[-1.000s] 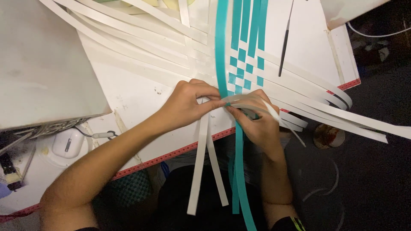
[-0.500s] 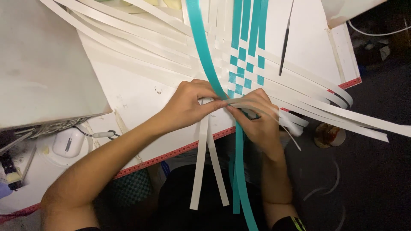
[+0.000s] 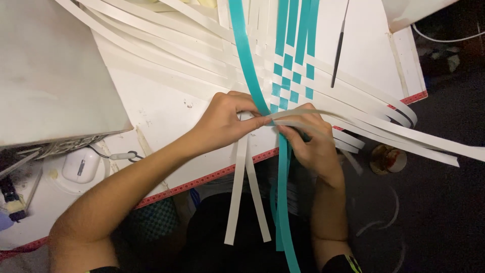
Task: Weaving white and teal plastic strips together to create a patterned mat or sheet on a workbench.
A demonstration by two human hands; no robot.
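Since a second ago, one teal strip (image 3: 247,55) has swung out of the upright weave and now slants up to the far left across the white strips (image 3: 166,45), so a fresh row looks to be opening. On the white desk (image 3: 166,111) the checkered woven patch (image 3: 290,81) sits just beyond both hands. Left hand (image 3: 225,121) pinches that teal strip at its near end, fingers closed on it. Right hand (image 3: 308,139) grips a curved white strip (image 3: 323,114), fingers curled, just right of the teal one.
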